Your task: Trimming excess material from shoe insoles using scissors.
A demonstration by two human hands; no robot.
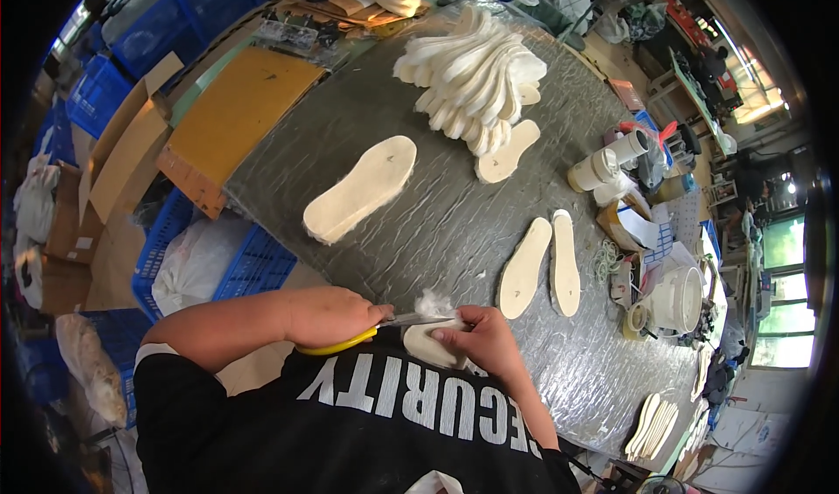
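Head view: the left hand (pixel 341 312) has its fingers curled round the scissors (pixel 339 346); the right hand (pixel 488 340) pinches the insole (pixel 426 345) between thumb and fingers, just right of the blades; how far these part, I cannot tell; a tuft (pixel 433 303) sits just past them, so trimming looks under way, with fluff perhaps left to cut; the shirt (pixel 253 424), close under both hands, seems to leave little room; past the right fingers on the table (pixel 428 254) lies a pair (pixel 523 269); past the left fingers, a fuzzy-edged sole (pixel 360 190), seemingly untrimmed; well right of the right fingers, a neat stack (pixel 651 428), possibly finished, and a tub (pixel 676 299); left of the left fingers, a crate (pixel 253 265); farthest ahead, a large pile (pixel 472 75), probably still to do.
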